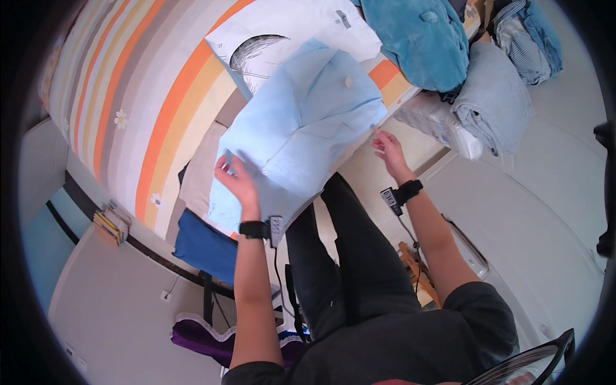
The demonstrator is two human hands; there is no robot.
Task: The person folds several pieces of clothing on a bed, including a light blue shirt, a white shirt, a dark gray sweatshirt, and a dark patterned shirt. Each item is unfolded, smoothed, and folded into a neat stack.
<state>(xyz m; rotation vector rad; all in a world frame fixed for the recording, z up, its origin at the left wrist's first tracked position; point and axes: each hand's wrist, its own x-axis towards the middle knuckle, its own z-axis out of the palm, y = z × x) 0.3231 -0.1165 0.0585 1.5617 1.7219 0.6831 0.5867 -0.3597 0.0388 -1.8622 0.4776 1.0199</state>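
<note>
A light blue garment (pixel 298 125), partly folded and creased, lies on the edge of a bed with a striped cover (pixel 173 110). My left hand (pixel 236 178) is over the garment's left edge, fingers slightly curled and apart, holding nothing. Just off the right edge of the cloth, my right hand (pixel 391 151) hovers with loosely spread fingers and nothing in them. A white T-shirt (pixel 308 24) with a dark printed drawing lies beyond the blue garment, which overlaps it. Both wrists wear black straps with small devices and cables.
A teal plush item (pixel 418 43) lies at the bed's far right. Beside it are a rolled grey cloth (pixel 495 96), a plastic-wrapped pack (pixel 433 120) and folded striped and denim clothes (pixel 527 43). Dark blue fabric (pixel 202 245) hangs near the bed's left corner.
</note>
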